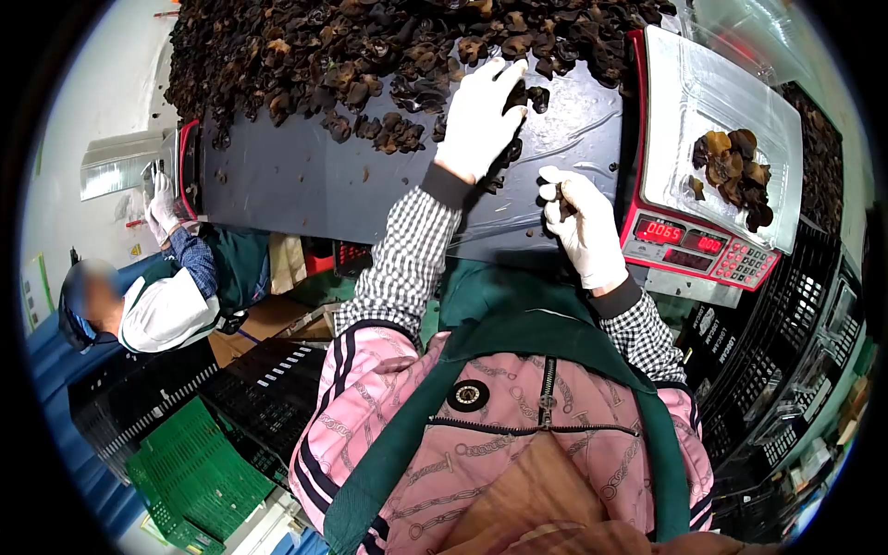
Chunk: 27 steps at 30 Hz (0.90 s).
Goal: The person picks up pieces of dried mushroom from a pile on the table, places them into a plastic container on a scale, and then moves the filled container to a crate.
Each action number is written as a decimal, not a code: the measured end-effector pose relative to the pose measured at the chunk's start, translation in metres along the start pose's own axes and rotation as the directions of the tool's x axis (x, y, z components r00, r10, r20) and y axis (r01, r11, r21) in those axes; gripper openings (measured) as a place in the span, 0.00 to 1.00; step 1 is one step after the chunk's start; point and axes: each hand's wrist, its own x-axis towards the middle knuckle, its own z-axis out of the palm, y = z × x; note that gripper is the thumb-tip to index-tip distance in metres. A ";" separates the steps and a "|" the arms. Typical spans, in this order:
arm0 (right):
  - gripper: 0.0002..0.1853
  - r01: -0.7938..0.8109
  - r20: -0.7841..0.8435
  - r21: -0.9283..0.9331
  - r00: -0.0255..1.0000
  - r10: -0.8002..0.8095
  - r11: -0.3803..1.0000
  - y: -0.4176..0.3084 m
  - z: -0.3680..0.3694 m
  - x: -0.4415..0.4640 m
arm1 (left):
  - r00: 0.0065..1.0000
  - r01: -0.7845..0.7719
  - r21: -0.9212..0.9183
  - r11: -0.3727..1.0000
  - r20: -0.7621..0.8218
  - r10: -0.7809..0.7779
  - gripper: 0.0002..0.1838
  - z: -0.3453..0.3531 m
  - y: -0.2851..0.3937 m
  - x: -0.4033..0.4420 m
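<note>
Fingers of the left hand, seen in the head view, are spread, with the thumb held apart from them; the hand wears a white glove. Their tips point at the near edge of a large heap of dark mushrooms, and a few loose pieces lie just beside the thumb and under the hand. The right hand, also gloved in white, is nearer the body, its fingers curled inward and the thumb close to them. A small dark spot shows at those fingertips; whether anything is gripped cannot be told.

The heap covers the far side of a dark table, and a small cluster lies at its near edge, left of the left hand. To the right of the right hand stands a red scale, its lit window showing the digits 0065. On it rests a clear plastic tray containing a portion of brown mushroom pieces.

At the left, another person holds both gloved hands near a second red-edged scale. Below that person is a green crate; black crates stand at the right
</note>
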 end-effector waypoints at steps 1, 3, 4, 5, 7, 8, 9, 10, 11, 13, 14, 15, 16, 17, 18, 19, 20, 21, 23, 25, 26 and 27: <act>0.16 -0.007 0.003 -0.018 1.000 0.007 1.000 0.002 -0.004 -0.001 | 0.997 -0.003 -0.034 0.999 0.081 0.005 0.22 0.010 -0.012 0.002; 0.18 -0.038 -0.039 0.027 0.998 0.039 0.999 0.003 -0.005 0.002 | 0.997 -0.008 -0.104 0.995 0.071 0.015 0.19 0.007 -0.021 0.002; 0.20 -0.044 -0.051 0.071 0.998 0.048 0.996 0.005 -0.006 0.001 | 1.000 0.023 -0.140 0.990 0.010 -0.022 0.18 -0.003 -0.015 0.001; 0.21 -0.055 -0.066 0.116 0.996 0.062 0.992 0.007 -0.006 -0.001 | 0.997 0.056 -0.178 0.982 -0.047 -0.066 0.18 -0.014 -0.006 -0.003; 0.29 -0.053 -0.004 0.155 0.999 0.054 0.986 0.002 0.006 -0.006 | 0.971 0.236 -0.423 0.875 0.081 -0.223 0.20 -0.042 0.022 -0.020; 0.29 -0.074 0.020 0.241 0.997 0.072 0.968 0.001 0.010 -0.007 | 0.959 0.262 -0.409 0.874 0.215 -0.186 0.21 -0.057 0.040 -0.025; 0.29 -0.096 0.047 0.323 0.995 0.085 0.942 0.000 0.015 -0.006 | 0.928 0.283 -0.393 0.875 0.343 -0.147 0.22 -0.067 0.053 -0.029; 0.29 -0.104 0.058 0.388 0.994 0.088 0.916 -0.002 0.019 -0.005 | 0.914 0.296 -0.470 0.831 0.393 -0.103 0.22 -0.067 0.059 -0.036; 0.29 -0.112 0.067 0.452 0.994 0.092 0.885 -0.003 0.022 -0.005 | 0.897 0.313 -0.543 0.779 0.438 -0.055 0.23 -0.064 0.063 -0.040; 0.23 -0.124 0.016 0.367 0.992 0.127 0.922 0.001 0.003 0.002 | 0.978 -0.060 -0.343 0.937 0.166 0.124 0.21 -0.037 0.044 -0.029; 0.22 -0.150 0.091 0.386 0.988 0.124 0.910 0.005 -0.013 0.008 | 0.988 -0.049 -0.249 0.967 0.133 0.084 0.20 -0.026 0.036 -0.021; 0.21 -0.173 0.165 0.402 0.980 0.115 0.899 0.008 -0.023 0.010 | 0.994 -0.035 -0.156 0.987 0.094 0.050 0.19 -0.016 0.029 -0.012; 0.21 -0.139 0.138 0.385 0.986 0.092 0.912 0.006 -0.021 0.006 | 0.991 -0.043 -0.084 0.996 0.127 0.053 0.18 -0.001 0.019 -0.001; 0.22 -0.106 0.110 0.367 0.991 0.070 0.924 0.003 -0.015 0.002 | 0.986 -0.050 -0.013 0.999 0.161 0.052 0.18 0.014 0.012 0.007; 0.22 -0.076 0.084 0.347 0.995 0.049 0.935 0.000 -0.009 -0.002 | 0.990 -0.102 0.031 0.994 0.105 0.098 0.17 0.025 0.010 0.011; 0.22 -0.026 0.055 0.287 0.998 0.011 0.957 -0.003 -0.003 -0.006 | 0.983 -0.126 0.018 0.992 0.139 0.122 0.15 0.034 0.005 0.014; 0.21 0.021 0.028 0.228 0.999 -0.028 0.973 -0.005 0.004 -0.010 | 0.981 -0.128 0.019 0.992 0.150 0.124 0.14 0.040 -0.001 0.013; 0.21 0.066 0.005 0.168 0.998 -0.068 0.984 -0.005 0.008 -0.012 | 0.979 -0.130 0.022 0.991 0.163 0.124 0.14 0.039 -0.002 0.014; 0.20 0.006 0.028 0.297 1.000 -0.015 0.955 -0.004 0.004 -0.011 | 0.991 -0.103 -0.021 0.994 0.081 0.105 0.12 0.035 -0.005 0.008; 0.20 -0.021 0.064 0.332 0.998 -0.001 0.943 -0.003 0.002 -0.009 | 0.999 0.034 -0.252 0.967 0.019 -0.031 0.09 0.018 0.003 0.002; 0.20 0.059 0.095 0.216 0.992 -0.081 0.975 0.000 0.003 -0.011 | 0.990 0.143 -0.375 0.916 0.053 -0.133 0.09 0.005 0.014 -0.001; 0.20 0.079 0.037 0.101 0.996 -0.083 0.992 -0.001 0.010 -0.011 | 0.969 0.244 -0.492 0.836 0.101 -0.224 0.09 -0.008 0.029 -0.003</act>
